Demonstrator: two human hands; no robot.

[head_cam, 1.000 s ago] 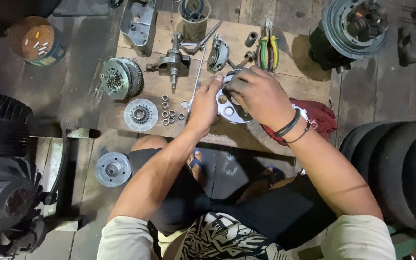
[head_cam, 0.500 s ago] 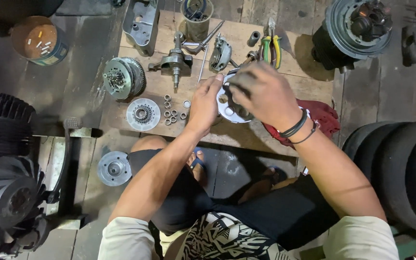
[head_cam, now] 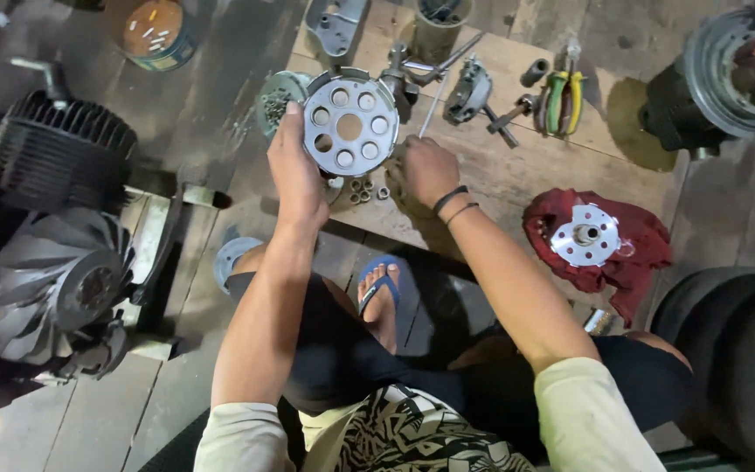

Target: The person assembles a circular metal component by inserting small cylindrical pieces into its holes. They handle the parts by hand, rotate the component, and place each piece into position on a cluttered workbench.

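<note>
We note a floor of worn grey wooden planks [head_cam: 89, 411], gaps visible between boards. A paler wooden board [head_cam: 517, 175] lies on it. Lighting is dim, brightest over the centre, edges falling dark.

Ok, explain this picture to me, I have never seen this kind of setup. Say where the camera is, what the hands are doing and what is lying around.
The camera sits on the person's head and looks down, so the two bare arms are the wearer's own. The person sits on a wooden floor with a wooden board in front. The left hand holds up a round metal plate with a ring of holes. The right hand rests on the board beside some small nuts and holds nothing that I can make out. Farther off lie green and yellow pliers and other metal engine parts. To the right, a second metal disc lies on a red rag. At the left is a finned engine with a fan.
</note>
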